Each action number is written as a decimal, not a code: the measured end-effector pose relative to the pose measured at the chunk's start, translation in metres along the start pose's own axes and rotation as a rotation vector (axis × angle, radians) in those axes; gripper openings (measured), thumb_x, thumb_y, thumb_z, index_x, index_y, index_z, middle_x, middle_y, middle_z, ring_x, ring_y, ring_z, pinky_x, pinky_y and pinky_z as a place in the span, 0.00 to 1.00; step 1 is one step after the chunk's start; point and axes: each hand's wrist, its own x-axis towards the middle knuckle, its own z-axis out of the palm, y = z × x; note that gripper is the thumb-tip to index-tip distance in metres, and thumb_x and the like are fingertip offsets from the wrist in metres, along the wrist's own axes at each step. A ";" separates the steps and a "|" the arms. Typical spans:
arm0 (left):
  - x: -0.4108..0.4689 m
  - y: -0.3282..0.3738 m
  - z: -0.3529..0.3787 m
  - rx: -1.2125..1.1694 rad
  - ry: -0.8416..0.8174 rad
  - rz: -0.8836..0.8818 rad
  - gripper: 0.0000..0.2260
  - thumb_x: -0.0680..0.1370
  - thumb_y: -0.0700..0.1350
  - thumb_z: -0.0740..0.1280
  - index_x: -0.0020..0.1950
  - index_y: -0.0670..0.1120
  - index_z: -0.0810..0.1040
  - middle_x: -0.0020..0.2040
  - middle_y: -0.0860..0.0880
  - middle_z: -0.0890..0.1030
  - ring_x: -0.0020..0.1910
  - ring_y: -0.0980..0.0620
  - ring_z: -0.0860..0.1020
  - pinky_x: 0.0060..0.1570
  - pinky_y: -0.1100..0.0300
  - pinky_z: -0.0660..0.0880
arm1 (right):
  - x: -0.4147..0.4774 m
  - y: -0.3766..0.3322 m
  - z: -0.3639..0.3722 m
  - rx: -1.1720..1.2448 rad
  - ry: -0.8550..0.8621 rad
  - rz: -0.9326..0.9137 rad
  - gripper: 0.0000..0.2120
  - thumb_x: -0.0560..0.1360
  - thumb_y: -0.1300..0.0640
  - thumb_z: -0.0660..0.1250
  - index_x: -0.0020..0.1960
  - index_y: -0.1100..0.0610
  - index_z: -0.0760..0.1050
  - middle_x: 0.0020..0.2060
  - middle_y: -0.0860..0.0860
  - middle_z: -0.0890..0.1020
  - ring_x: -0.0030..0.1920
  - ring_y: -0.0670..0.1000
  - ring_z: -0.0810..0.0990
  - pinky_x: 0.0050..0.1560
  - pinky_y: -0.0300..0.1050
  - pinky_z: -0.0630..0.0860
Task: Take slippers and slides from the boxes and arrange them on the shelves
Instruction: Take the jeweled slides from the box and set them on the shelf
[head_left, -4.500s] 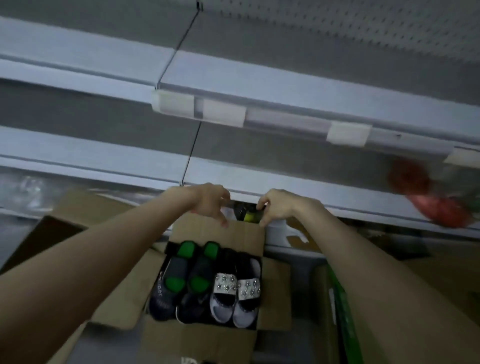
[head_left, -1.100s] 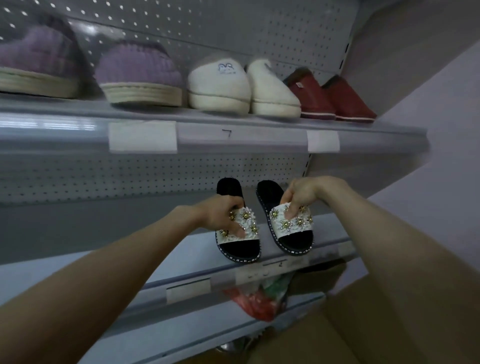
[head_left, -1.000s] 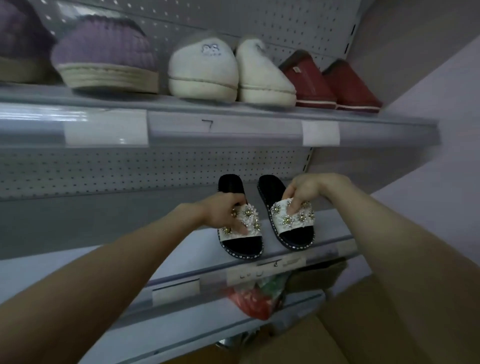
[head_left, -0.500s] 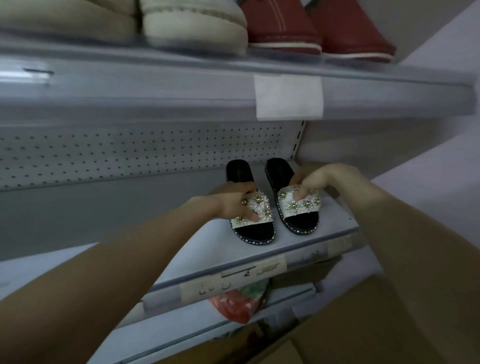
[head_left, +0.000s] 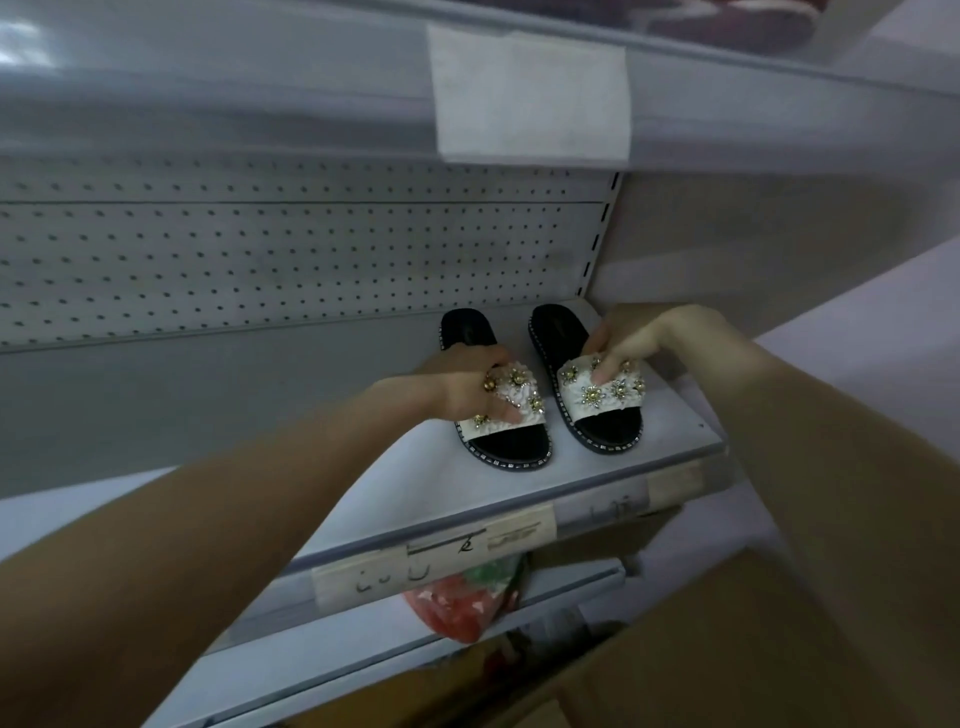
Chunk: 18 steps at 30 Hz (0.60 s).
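**Jewelled slides on the shelf, a hand on each strap**

The left hand (head_left: 467, 387) curls round the white strap of the left slide (head_left: 511, 444) and hides much of it. The right hand (head_left: 639, 340) pinches the strap of the right slide (head_left: 608, 423). Both slides lie flat, side by side, near the right end of the shelf (head_left: 415, 499). Their long axes run front to back, with the toes toward the front edge. Below, a red bag (head_left: 457, 608) is half hidden.

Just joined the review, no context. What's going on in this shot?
A person is stocking a shelf. The left hand grips the jewelled white strap of the left slide, and the right hand pinches the strap of the right slide. Both black-soled slides rest side by side near the shelf's right end, heels toward the pegboard back. Neither has been let go yet.
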 end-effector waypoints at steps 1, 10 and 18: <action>-0.001 0.000 0.000 0.004 0.001 -0.007 0.30 0.71 0.56 0.71 0.68 0.46 0.67 0.63 0.48 0.72 0.59 0.49 0.71 0.49 0.61 0.66 | 0.000 0.000 0.000 -0.006 -0.010 -0.009 0.25 0.71 0.55 0.73 0.67 0.55 0.72 0.61 0.53 0.77 0.61 0.55 0.75 0.66 0.51 0.70; -0.006 0.005 0.000 0.064 -0.024 -0.041 0.29 0.72 0.60 0.68 0.68 0.46 0.67 0.63 0.46 0.73 0.60 0.47 0.72 0.55 0.58 0.70 | 0.043 0.033 -0.001 -0.089 -0.054 0.062 0.51 0.40 0.36 0.80 0.62 0.51 0.76 0.60 0.52 0.78 0.58 0.56 0.77 0.61 0.54 0.74; -0.033 0.017 -0.040 0.144 -0.077 -0.060 0.29 0.73 0.55 0.69 0.69 0.43 0.67 0.65 0.44 0.73 0.62 0.46 0.72 0.62 0.56 0.70 | -0.050 -0.029 -0.008 -0.032 0.077 0.047 0.24 0.75 0.57 0.69 0.69 0.56 0.70 0.67 0.53 0.73 0.67 0.56 0.71 0.64 0.45 0.67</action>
